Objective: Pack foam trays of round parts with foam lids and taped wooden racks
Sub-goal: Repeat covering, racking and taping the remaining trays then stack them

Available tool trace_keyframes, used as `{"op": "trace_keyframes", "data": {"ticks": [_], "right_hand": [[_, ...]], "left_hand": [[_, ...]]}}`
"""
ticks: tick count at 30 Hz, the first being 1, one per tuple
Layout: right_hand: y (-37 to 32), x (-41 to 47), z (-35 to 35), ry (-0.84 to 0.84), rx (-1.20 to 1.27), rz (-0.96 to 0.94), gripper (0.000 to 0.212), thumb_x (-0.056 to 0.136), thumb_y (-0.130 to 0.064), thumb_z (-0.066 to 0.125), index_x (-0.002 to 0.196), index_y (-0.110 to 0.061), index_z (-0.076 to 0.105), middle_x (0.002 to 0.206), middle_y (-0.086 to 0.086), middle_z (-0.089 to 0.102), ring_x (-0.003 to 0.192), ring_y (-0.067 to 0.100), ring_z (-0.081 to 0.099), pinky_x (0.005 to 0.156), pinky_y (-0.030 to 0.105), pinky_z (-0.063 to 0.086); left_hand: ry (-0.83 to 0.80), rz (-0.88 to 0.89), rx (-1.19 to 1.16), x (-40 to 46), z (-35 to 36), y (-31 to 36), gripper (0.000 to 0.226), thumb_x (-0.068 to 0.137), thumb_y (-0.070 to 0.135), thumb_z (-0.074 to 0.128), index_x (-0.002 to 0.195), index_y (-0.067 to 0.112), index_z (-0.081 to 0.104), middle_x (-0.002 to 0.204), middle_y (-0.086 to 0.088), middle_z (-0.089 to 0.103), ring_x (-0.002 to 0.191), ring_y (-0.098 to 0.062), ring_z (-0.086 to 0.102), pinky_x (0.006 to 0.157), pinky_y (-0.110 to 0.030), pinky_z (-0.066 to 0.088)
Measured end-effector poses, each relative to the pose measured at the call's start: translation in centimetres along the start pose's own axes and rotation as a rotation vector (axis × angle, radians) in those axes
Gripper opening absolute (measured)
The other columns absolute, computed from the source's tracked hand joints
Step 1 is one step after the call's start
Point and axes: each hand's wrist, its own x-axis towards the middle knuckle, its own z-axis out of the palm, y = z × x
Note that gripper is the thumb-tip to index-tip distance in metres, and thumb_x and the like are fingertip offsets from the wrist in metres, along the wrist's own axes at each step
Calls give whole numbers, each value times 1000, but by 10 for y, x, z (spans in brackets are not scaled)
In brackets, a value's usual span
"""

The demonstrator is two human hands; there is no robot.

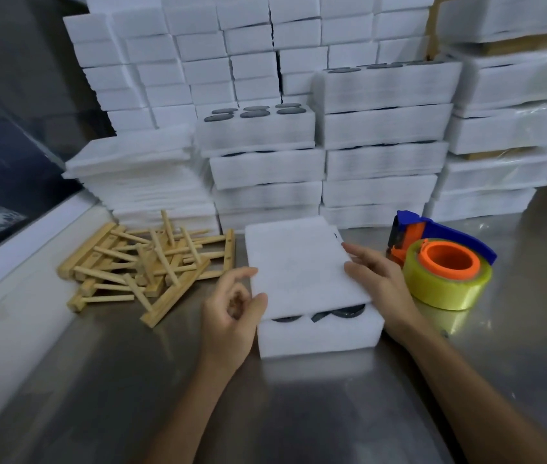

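A white foam tray (320, 336) with dark round parts (342, 311) sits on the steel table in front of me. A white foam lid (299, 262) lies on it, shifted back so the front row of parts shows. My left hand (232, 313) is at the lid's left edge, index finger and thumb touching it, the other fingers loosely curled. My right hand (379, 283) rests with straight fingers on the lid's right edge. A heap of wooden racks (145, 266) lies to the left. A tape dispenser (443, 262) with yellowish tape stands to the right.
Stacks of filled foam trays (382, 155) and foam blocks (198, 55) stand behind. A pile of thin foam lids (145, 175) is at back left. Wrapped stacks (513, 122) fill the right. A white ledge (14, 262) borders the table's left side.
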Motion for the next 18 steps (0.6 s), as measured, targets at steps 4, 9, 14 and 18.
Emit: {"op": "trace_keyframes", "data": {"ticks": [4,9,14,18], "right_hand": [[-5,-4,-2,-85,-4,-17,43,90,-12,58,127,-34,62,116,-4,69,102,8,67,78,23,55],[-8,-11,-4,-86,69,-14,52,91,5,47,127,-31,58,107,-24,71,99,-2,67,72,13,52],[-9,-16,-7,-93,77,22,54,90,3,47,137,-23,54,113,-20,68,107,2,65,80,17,54],[-10,-17,-6,-102,100,31,52,91,3,48,135,-23,56,116,-16,68,105,4,66,76,18,54]], "left_hand": [[-51,-234,-87,6,-2,-6,61,74,28,62,135,24,53,130,9,58,113,-6,58,96,-27,47],[-56,-200,-85,4,-2,-2,52,73,38,65,121,18,67,135,3,60,129,-11,52,110,-44,40],[19,-217,-55,2,0,1,28,77,25,64,105,24,67,113,9,69,107,-8,63,98,-37,51],[-20,-184,-48,1,0,4,37,87,10,63,116,33,64,119,9,67,109,-5,61,88,-18,48]]}}
